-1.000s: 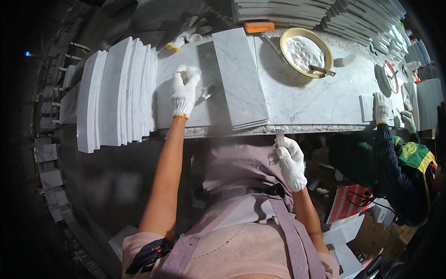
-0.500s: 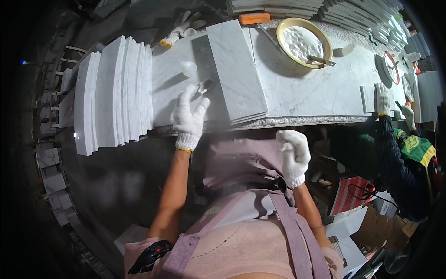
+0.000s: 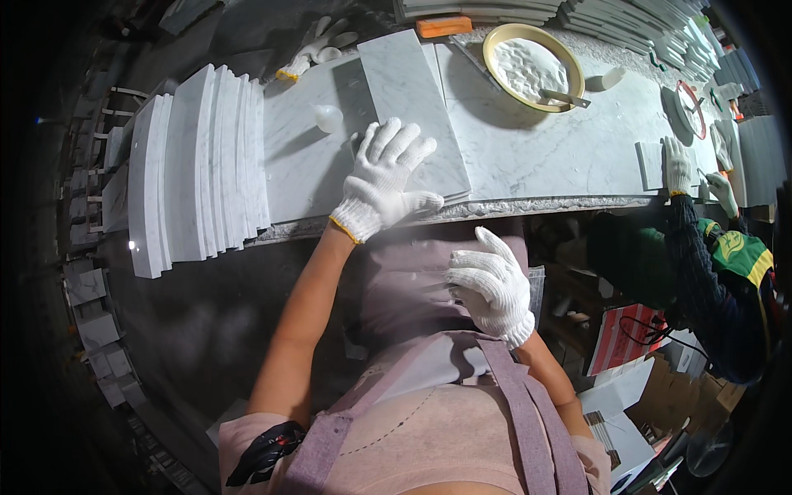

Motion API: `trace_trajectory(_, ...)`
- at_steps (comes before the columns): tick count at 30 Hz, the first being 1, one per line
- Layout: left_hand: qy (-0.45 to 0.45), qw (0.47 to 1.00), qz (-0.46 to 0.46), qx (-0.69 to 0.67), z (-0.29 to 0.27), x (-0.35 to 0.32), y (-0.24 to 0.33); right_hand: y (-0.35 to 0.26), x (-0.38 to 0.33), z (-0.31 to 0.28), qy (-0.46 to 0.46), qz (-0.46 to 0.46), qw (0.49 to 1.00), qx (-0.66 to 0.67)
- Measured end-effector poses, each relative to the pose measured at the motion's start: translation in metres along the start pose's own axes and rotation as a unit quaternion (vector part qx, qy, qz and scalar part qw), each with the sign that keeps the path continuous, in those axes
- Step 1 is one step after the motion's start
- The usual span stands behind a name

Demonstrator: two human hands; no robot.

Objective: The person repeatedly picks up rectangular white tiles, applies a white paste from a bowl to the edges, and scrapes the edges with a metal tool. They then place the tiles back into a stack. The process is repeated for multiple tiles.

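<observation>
My left hand [image 3: 384, 181], in a white knit glove with a yellow cuff edge, lies spread with its palm down over the near left part of a small stack of grey-veined marble slabs [image 3: 404, 78]. Its fingers are apart and nothing shows in them. My right hand [image 3: 492, 289], gloved the same way, hangs before my apron, just off the bench's front edge. Its fingers are loosely bent and apart, with no object visible. To the left of the slabs stands a small translucent white bulb-shaped thing [image 3: 328, 120] on the marble bench top [image 3: 528, 165].
A row of upright marble slabs [image 3: 194, 165] borders the left. Behind are an orange block [image 3: 444, 27], a loose glove [image 3: 305, 58] and a yellow-rimmed bowl [image 3: 501, 87] of white paste with a putty knife [image 3: 565, 98]. A co-worker's gloved hand [image 3: 678, 165] touches a small slab at right.
My left hand has moved right, from beside a small shiny thing onto the slab stack, its fingers spreading. My right hand has shifted left and its fingers have loosened from a curl.
</observation>
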State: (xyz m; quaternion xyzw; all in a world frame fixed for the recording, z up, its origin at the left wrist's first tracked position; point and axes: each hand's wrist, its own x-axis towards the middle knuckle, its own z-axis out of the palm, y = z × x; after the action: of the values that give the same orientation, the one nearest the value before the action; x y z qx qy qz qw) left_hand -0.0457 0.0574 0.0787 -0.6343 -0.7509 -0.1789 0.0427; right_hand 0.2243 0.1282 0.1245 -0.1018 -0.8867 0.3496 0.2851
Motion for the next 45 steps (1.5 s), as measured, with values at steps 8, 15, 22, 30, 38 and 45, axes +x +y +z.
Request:
trace_trajectory(8,0.032,0.998,-0.005,-0.053,0.002,0.006,-0.017,0.007,-0.008,-0.001,-0.024,0.030,0.999,0.035)
trace_trajectory(15,0.010,0.992,0.034,-0.122,-0.017,-0.021,0.002,0.011,-0.009,-0.003,-0.034,0.047,0.998,0.036)
trace_trajectory(22,0.036,0.997,-0.003,-0.074,-0.009,-0.012,-0.009,0.008,-0.009,-0.003,-0.044,0.082,0.992,0.085)
trace_trajectory(30,0.036,0.999,-0.009,-0.019,0.001,0.008,-0.017,0.008,-0.012,-0.002,-0.020,0.068,0.996,0.053)
trace_trajectory(38,0.031,0.995,0.021,-0.097,-0.007,-0.029,0.020,0.008,-0.012,-0.003,-0.036,0.076,0.992,0.092)
trace_trajectory(45,0.099,0.992,-0.071,-0.026,0.005,-0.008,0.036,0.006,-0.006,-0.003,-0.035,0.107,0.990,0.089)
